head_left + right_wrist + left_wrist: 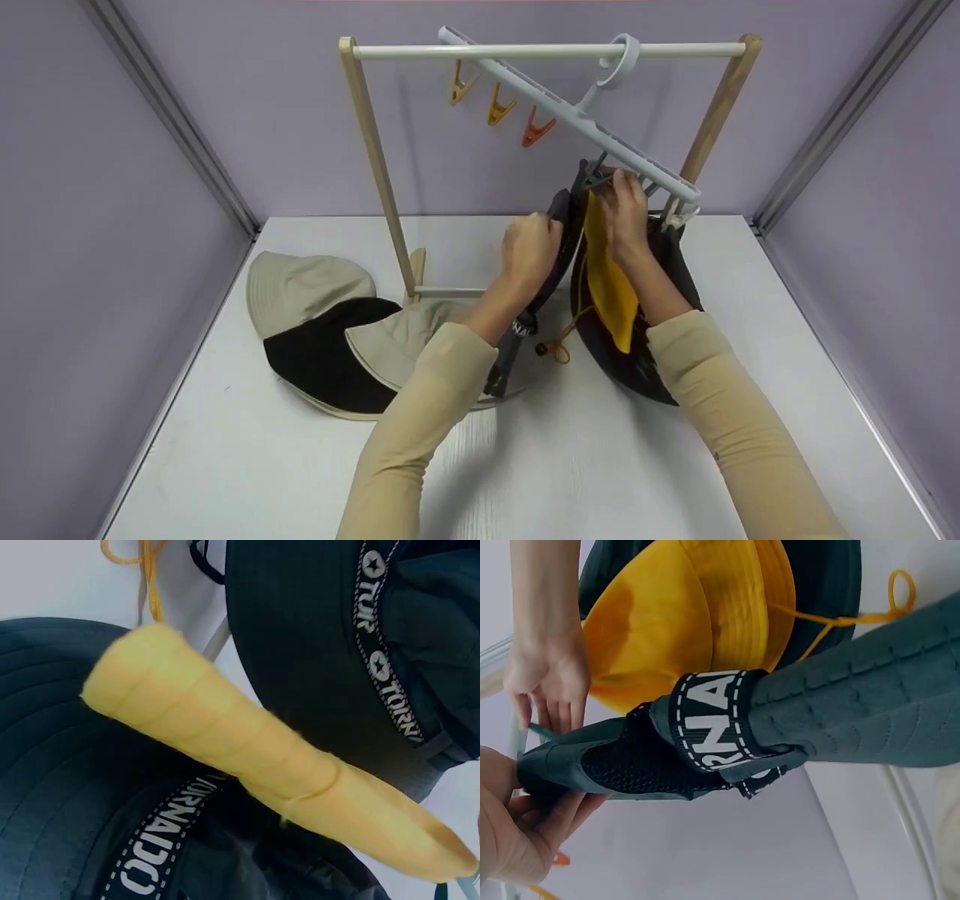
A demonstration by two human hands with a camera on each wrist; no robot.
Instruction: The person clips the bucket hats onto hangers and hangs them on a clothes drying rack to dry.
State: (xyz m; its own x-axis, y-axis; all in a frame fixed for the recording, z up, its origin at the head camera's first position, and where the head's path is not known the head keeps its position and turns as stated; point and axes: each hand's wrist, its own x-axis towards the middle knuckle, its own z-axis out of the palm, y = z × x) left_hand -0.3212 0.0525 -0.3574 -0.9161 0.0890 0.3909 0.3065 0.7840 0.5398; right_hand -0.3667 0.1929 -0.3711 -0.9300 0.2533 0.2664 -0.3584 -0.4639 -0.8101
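Observation:
My left hand (529, 244) grips the crown end of a dark bucket hat (855, 697), which hangs tilted with its white-lettered band showing. My right hand (626, 210) is up at the hanger, pinching a dark green clip (540, 732) beside that crown; what the clip's jaws bite is hidden. Close by the right hand, a yellow hat (611, 277) hangs narrow and folded, its cord (555, 350) dangling. Another dark hat (664, 367) hangs behind it. In the right wrist view, the yellow hat (225, 742) lies between dark hats with lettered bands.
The pale clip hanger (570, 116) hooks over a rack's white rail (525, 51) and slants down to the right. Orange and yellow clips (501, 109) hang from its left half. Beige and black hats (322, 360) lie on the white table at left.

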